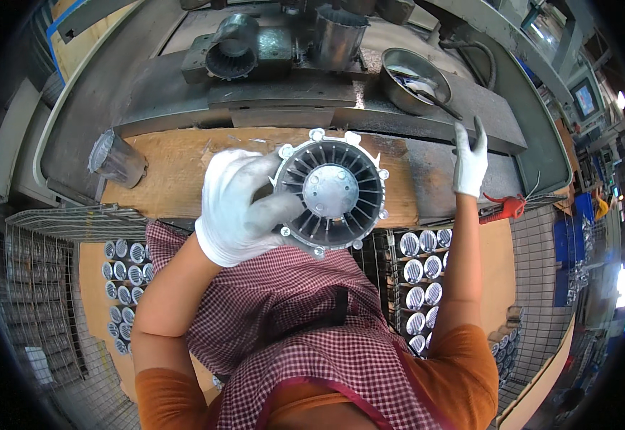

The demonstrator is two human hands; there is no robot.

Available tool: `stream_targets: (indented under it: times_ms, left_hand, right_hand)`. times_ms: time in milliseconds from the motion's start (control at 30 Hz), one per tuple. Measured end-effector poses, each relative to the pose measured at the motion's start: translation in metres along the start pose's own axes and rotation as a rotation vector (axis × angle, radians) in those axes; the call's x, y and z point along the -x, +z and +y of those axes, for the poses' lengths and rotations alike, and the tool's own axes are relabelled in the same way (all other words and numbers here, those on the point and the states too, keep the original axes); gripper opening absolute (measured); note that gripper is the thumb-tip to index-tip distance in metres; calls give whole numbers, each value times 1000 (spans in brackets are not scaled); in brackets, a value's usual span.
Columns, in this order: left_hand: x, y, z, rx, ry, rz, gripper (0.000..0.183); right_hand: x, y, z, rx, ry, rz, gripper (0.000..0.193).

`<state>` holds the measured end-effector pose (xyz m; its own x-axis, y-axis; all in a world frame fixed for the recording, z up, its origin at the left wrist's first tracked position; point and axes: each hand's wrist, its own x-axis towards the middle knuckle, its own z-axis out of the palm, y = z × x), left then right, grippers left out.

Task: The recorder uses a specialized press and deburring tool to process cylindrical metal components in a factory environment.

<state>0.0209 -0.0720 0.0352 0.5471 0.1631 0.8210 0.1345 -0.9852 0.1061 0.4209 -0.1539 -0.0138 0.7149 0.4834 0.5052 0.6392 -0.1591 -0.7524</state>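
My left hand (237, 204), in a white glove smudged grey, grips a round cast-metal housing (332, 192) by its left rim. The housing is tilted so that its inside faces me: radial fins surround a flat central disc, and small lugs stand round the rim. Off to the right, my right hand (470, 161), also gloved, is empty with fingers apart, just short of the metal bowl (397, 92). Several slender tools lie in the bowl, and a dark handle (439, 105) sticks out over its rim toward my right hand.
A similar housing (115, 161) stands left on the wooden board (172, 197). Two more, one on a metal block (273, 50) and one upright (339, 39), sit farther back. A red-handled tool (504, 208) lies at right. Wire baskets (101, 215) with stacked finned parts (412, 271) flank me.
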Motion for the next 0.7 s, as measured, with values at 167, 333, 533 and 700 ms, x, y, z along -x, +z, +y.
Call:
stream_targets:
  times_ms: [167,333,533,700]
  left_hand:
    - [-1,-3,3,33,6,-39,44]
    - [6,-1,10,197,-68,-82,43]
    - [8,27,33,451,-203,-223,98]
    - [15,25,14,290,-158,-466,130]
  right_hand:
    - [65,1,-47,-358,184,-246,50]
    - [164,31,-70,-1420,893,-844,100]
    - [191,4,-71,-1843,771,-1111,82]
    - [198,-87,11,-1517,990,-860,69]
